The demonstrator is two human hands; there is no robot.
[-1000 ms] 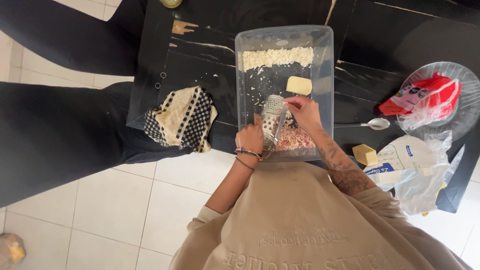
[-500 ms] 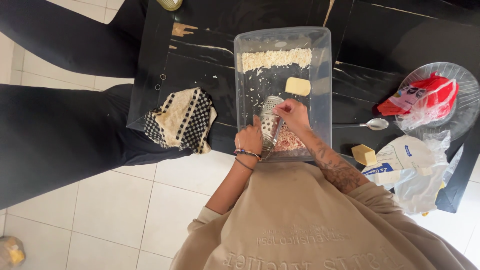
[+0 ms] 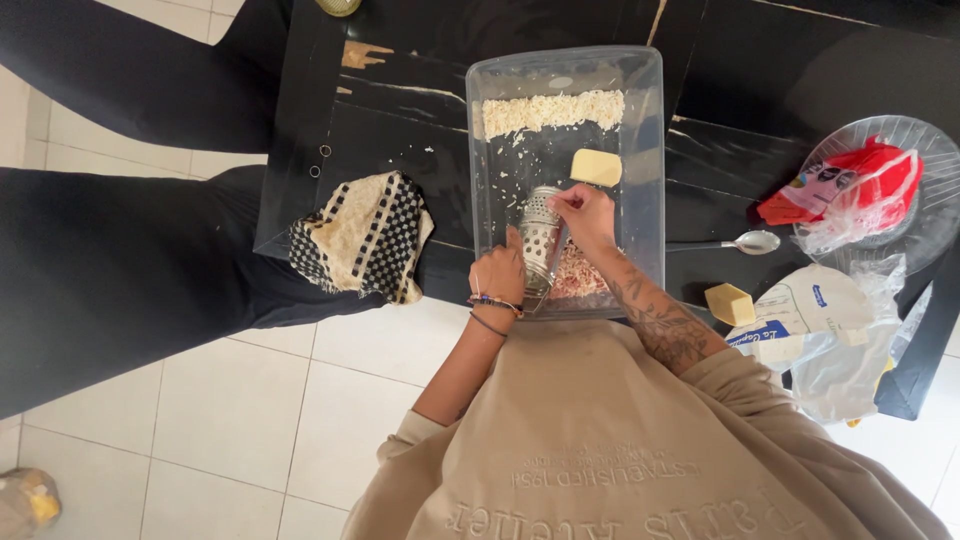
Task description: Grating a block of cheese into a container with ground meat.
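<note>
A clear plastic tub (image 3: 650, 130) stands on a black table. Inside it my left hand (image 3: 500, 272) grips a metal grater (image 3: 540, 228) and holds it upright. My right hand (image 3: 583, 215) presses something small against the grater's side; my fingers hide what it is. A pinkish heap of shreds (image 3: 580, 278) lies at the near end of the tub, under my right wrist. A band of white shreds (image 3: 553, 109) lies across the far end, and a pale yellow cheese block (image 3: 596, 167) rests between them.
A checked cloth (image 3: 362, 236) hangs over the table's left edge. Right of the tub lie a spoon (image 3: 745, 243), a cheese cube (image 3: 729, 304), white plastic packaging (image 3: 820, 330) and a clear plate (image 3: 925, 215) with a red wrapper (image 3: 850, 185). White floor tiles lie below.
My right hand has slid up the grater's side, from near its base towards its top. The left hand and the grater have stayed in place.
</note>
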